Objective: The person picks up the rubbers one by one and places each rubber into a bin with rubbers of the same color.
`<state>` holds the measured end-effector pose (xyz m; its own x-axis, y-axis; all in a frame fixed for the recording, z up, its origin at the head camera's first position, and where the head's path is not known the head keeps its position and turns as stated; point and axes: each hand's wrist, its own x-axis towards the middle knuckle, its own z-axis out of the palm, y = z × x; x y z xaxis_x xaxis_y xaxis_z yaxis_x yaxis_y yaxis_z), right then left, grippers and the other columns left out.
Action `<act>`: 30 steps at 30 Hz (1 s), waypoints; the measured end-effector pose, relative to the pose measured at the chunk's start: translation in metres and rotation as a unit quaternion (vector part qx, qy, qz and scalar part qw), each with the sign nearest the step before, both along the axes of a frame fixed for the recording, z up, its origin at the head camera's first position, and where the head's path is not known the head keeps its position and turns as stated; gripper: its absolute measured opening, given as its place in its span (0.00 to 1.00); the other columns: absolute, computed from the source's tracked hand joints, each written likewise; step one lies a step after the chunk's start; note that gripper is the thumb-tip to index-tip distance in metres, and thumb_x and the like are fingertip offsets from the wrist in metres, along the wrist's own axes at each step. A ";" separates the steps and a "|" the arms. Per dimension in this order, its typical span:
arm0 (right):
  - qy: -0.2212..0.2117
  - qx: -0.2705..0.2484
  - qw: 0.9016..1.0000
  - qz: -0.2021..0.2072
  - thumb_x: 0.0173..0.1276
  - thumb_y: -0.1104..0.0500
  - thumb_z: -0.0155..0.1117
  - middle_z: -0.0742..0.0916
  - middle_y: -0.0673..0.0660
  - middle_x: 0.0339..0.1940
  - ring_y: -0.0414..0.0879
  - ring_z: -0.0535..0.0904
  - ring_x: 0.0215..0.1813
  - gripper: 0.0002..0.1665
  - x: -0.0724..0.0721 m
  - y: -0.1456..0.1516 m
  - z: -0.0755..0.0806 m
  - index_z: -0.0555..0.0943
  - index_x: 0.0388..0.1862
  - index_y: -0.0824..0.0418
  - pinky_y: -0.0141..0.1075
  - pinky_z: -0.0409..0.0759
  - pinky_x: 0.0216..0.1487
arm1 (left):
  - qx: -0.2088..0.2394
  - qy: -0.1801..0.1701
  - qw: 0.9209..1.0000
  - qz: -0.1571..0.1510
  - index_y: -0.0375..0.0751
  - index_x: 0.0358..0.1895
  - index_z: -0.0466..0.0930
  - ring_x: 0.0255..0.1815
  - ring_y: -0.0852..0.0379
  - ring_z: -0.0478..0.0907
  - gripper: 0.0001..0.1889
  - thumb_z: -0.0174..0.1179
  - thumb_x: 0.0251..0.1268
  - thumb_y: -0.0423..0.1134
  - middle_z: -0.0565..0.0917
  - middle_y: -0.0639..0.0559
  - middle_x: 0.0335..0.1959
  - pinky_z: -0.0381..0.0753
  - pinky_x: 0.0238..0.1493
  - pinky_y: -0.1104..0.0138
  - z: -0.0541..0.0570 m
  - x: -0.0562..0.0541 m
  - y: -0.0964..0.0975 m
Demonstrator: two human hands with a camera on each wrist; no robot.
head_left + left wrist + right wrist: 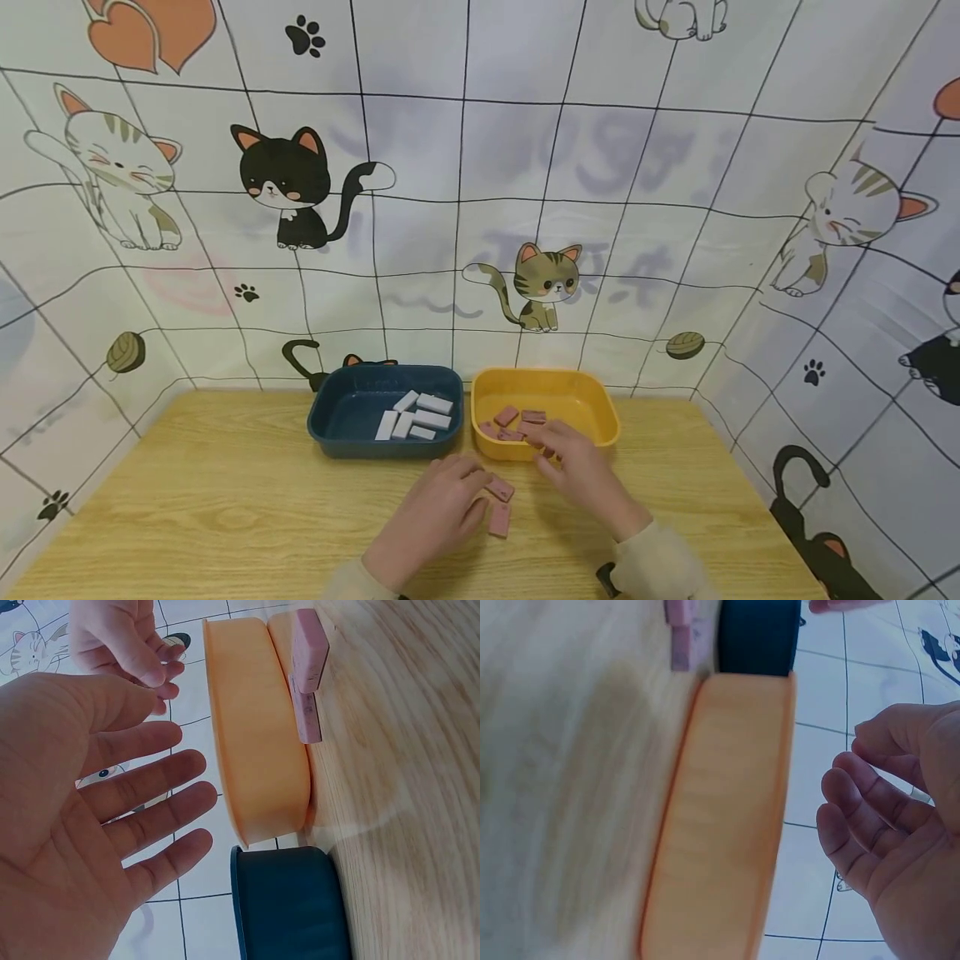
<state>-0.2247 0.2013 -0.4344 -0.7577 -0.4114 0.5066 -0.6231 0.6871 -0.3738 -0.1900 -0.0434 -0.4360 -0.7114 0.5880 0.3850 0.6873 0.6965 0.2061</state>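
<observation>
Over the front part of the yellow tray (606,417) is my right hand (577,471), above several pink rectangular blocks (507,415) inside it. In the right wrist view the right hand (907,817) has loosely bent fingers and nothing visible between them. My left hand (438,508) hovers near two pink blocks on the table: an upper one (500,487), partly behind its fingers in the head view, and a lower one (499,520). Its fingers (161,784) are spread and fairly straight in the left wrist view, with an empty palm.
A dark blue tray (337,442) with several white rectangular blocks (432,419) stands left of the yellow one. Both trays are at the back of the wooden table (225,508), before a cat-printed sheet (420,225). Something small and dark (607,578) shows by the right sleeve.
</observation>
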 end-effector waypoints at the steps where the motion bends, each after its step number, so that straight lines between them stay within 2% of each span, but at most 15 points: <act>1: -0.002 0.004 1.000 0.004 0.61 0.73 0.72 0.85 0.55 0.39 0.43 0.82 0.34 0.17 0.002 -0.001 -0.001 0.88 0.48 0.63 0.31 0.81 0.34 | -0.001 0.004 1.000 0.000 0.44 0.48 0.88 0.44 0.57 0.78 0.10 0.67 0.66 0.38 0.83 0.56 0.41 0.80 0.45 0.61 0.000 0.000 0.000; 3: -0.012 0.012 1.000 0.007 0.61 0.73 0.72 0.88 0.60 0.45 0.48 0.86 0.40 0.14 0.006 -0.002 -0.002 0.87 0.46 0.64 0.31 0.82 0.34 | -0.003 0.008 1.000 -0.001 0.44 0.48 0.88 0.44 0.57 0.78 0.10 0.67 0.66 0.38 0.83 0.56 0.41 0.81 0.45 0.60 -0.002 0.001 -0.002; 6: -0.033 0.022 0.999 0.016 0.62 0.72 0.71 0.88 0.62 0.48 0.51 0.87 0.42 0.13 0.010 -0.003 -0.004 0.87 0.46 0.64 0.31 0.82 0.35 | -0.007 0.004 1.000 0.003 0.44 0.49 0.88 0.46 0.57 0.79 0.10 0.67 0.67 0.39 0.83 0.56 0.41 0.82 0.47 0.58 -0.003 0.002 -0.003; 9: -0.045 0.025 0.998 0.034 0.63 0.72 0.71 0.88 0.58 0.43 0.47 0.85 0.40 0.13 0.015 -0.005 -0.007 0.87 0.46 0.63 0.31 0.81 0.36 | -0.008 -0.001 1.000 0.005 0.44 0.49 0.88 0.46 0.57 0.79 0.10 0.67 0.68 0.39 0.83 0.56 0.42 0.82 0.48 0.58 -0.003 0.003 -0.005; 10: -0.044 0.028 0.998 0.041 0.63 0.72 0.71 0.87 0.56 0.41 0.43 0.83 0.37 0.13 0.016 -0.005 -0.009 0.87 0.46 0.63 0.31 0.82 0.36 | -0.008 -0.001 1.000 0.006 0.44 0.50 0.88 0.46 0.57 0.79 0.10 0.67 0.68 0.39 0.83 0.56 0.42 0.82 0.48 0.58 -0.003 0.004 -0.006; 14: -0.052 0.036 0.997 0.052 0.62 0.72 0.71 0.86 0.54 0.40 0.40 0.81 0.36 0.14 0.021 -0.007 -0.014 0.87 0.47 0.62 0.31 0.82 0.37 | -0.004 0.016 1.000 0.001 0.44 0.49 0.88 0.45 0.57 0.79 0.10 0.67 0.67 0.38 0.83 0.56 0.41 0.81 0.47 0.60 -0.004 0.005 -0.007; 21: -0.142 0.044 0.988 0.051 0.68 0.69 0.68 0.83 0.52 0.41 0.36 0.78 0.39 0.14 0.028 -0.012 -0.018 0.87 0.51 0.60 0.33 0.81 0.40 | -0.006 0.056 0.998 -0.008 0.44 0.46 0.88 0.42 0.56 0.80 0.09 0.69 0.64 0.38 0.83 0.56 0.39 0.80 0.44 0.60 -0.008 0.007 -0.010; 24: -0.155 0.049 0.985 0.059 0.68 0.69 0.67 0.84 0.52 0.41 0.36 0.78 0.38 0.15 0.029 -0.013 -0.020 0.87 0.52 0.60 0.33 0.81 0.40 | -0.015 0.051 0.999 -0.009 0.44 0.46 0.88 0.43 0.56 0.80 0.09 0.69 0.64 0.38 0.84 0.56 0.40 0.80 0.44 0.60 -0.009 0.008 -0.011; 30: -0.147 0.060 0.984 0.075 0.68 0.69 0.67 0.82 0.51 0.39 0.34 0.74 0.36 0.17 0.032 -0.013 -0.026 0.87 0.55 0.61 0.30 0.78 0.37 | -0.030 0.025 0.999 -0.003 0.44 0.46 0.88 0.45 0.56 0.80 0.08 0.68 0.66 0.40 0.84 0.55 0.41 0.81 0.49 0.59 -0.009 0.010 -0.011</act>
